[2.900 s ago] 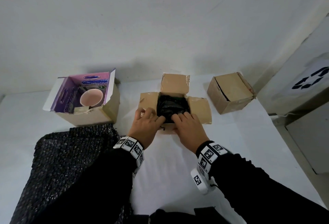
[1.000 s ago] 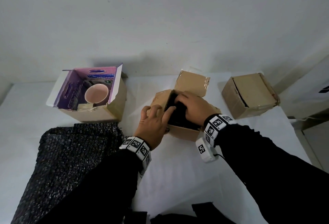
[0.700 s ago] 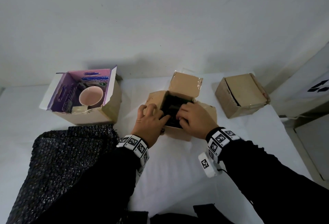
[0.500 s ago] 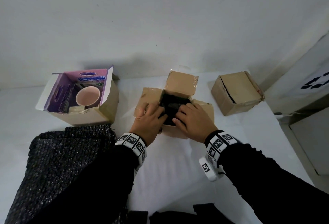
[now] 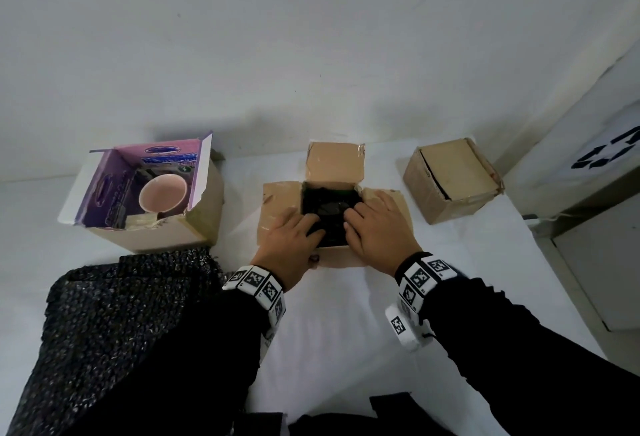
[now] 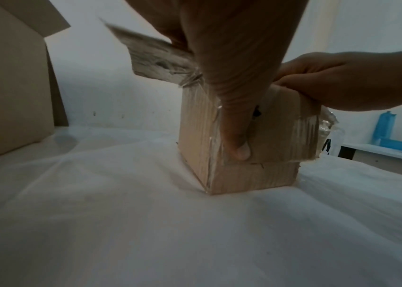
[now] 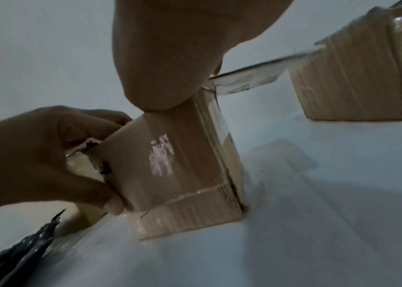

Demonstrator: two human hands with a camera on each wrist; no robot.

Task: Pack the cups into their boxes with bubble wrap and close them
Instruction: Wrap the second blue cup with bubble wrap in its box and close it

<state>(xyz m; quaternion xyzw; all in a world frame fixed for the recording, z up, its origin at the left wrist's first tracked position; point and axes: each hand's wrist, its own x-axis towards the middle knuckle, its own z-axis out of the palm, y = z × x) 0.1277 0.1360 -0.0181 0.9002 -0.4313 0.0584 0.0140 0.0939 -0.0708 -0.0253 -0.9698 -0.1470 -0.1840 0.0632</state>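
The middle cardboard box stands with its flaps spread, and black bubble wrap fills its inside; no cup shows under the wrap. My left hand and right hand both hook over its near edge, fingers on the wrap. In the left wrist view my left thumb presses the folded-down front flap. In the right wrist view my right thumb lies on the same flap. A pink cup sits unwrapped in the open purple-lined box at the left.
A closed taped cardboard box stands right of the middle box. A large sheet of black bubble wrap lies at the near left. The white table ends at the right beside a grey cabinet. A wall rises close behind the boxes.
My right hand has come back out of the box from deep inside to its near edge. The left side flap, raised before, now lies flat. My left hand stays at the near-left corner.
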